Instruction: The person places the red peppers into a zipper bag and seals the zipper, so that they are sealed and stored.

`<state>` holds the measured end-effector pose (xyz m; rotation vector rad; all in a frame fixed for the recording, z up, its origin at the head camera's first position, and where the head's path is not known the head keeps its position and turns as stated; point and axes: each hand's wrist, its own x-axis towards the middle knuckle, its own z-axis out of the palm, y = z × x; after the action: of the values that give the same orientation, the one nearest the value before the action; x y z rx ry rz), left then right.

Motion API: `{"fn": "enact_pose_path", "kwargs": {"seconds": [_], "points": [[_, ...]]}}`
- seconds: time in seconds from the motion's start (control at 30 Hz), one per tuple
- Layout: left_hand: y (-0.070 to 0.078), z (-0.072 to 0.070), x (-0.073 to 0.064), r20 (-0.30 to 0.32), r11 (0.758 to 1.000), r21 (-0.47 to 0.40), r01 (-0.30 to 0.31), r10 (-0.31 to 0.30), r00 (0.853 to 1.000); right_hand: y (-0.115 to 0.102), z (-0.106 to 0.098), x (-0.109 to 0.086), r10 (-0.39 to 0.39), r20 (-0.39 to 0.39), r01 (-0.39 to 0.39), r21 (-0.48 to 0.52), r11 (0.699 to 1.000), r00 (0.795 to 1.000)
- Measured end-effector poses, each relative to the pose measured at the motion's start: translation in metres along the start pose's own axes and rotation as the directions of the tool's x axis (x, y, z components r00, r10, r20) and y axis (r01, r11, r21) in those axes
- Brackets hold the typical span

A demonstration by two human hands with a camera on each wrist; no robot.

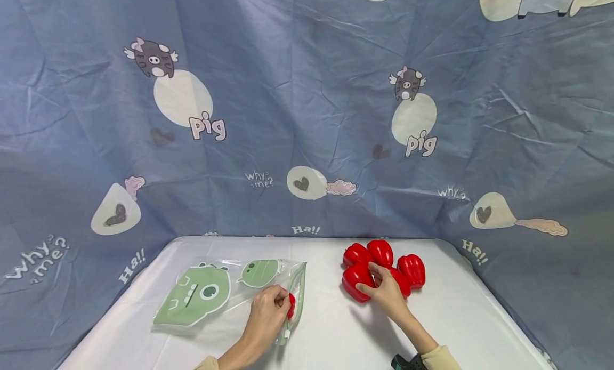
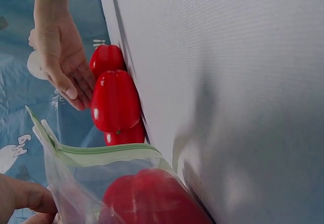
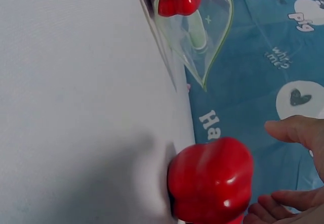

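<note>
A clear zip bag (image 1: 196, 295) with green monster prints lies on the left side of the table, its green-edged mouth facing right. My left hand (image 1: 266, 308) pinches the bag's upper layer near the mouth, holding it raised. Just inside sits a red bell pepper (image 2: 152, 198), seen through the plastic in the left wrist view. On the right, my right hand (image 1: 387, 292) hovers over a group of red bell peppers, thumb and fingers spread. The nearest pepper (image 3: 212, 181) lies just beside its fingertips; nothing is in that hand.
More red bell peppers (image 1: 411, 271) stand clustered near the table's back right. White cloth covers the table (image 1: 326, 311). A blue printed curtain (image 1: 307, 119) hangs behind it and along both sides. A dark band (image 1: 408, 362) circles the right wrist.
</note>
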<state>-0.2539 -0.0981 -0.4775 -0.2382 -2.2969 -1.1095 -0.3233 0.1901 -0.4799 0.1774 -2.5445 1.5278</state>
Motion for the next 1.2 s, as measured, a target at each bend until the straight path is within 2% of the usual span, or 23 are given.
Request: {"fn": "enact_pose_path", "kwargs": {"seconds": [0.37, 0.6, 0.73, 0.97, 1.2], "points": [[0.0, 0.0, 0.0, -0.008, 1.0, -0.009, 0.0, -0.001, 1.0, 0.004, 0.007, 0.002, -0.015, -0.028, 0.014, -0.028, 1.0, 1.0], [0.0, 0.001, -0.001, -0.008, 1.0, -0.012, -0.001, 0.001, 1.0, 0.01, 0.017, 0.004, -0.085, -0.05, 0.081, -0.066, 0.995, 0.995], [0.0, 0.001, -0.001, -0.008, 1.0, -0.014, 0.002, -0.003, 1.0, 0.011, 0.02, 0.005, -0.095, -0.055, 0.092, -0.063, 0.994, 0.994], [0.0, 0.002, -0.001, -0.01, 1.0, -0.01, -0.015, 0.015, 1.0, 0.012, 0.021, 0.005, -0.081, -0.057, 0.076, -0.079, 0.994, 0.995], [0.001, 0.002, -0.002, -0.002, 1.0, -0.016, 0.007, -0.007, 1.0, 0.017, 0.025, 0.003, -0.03, -0.051, 0.027, -0.063, 0.998, 0.998]]}}
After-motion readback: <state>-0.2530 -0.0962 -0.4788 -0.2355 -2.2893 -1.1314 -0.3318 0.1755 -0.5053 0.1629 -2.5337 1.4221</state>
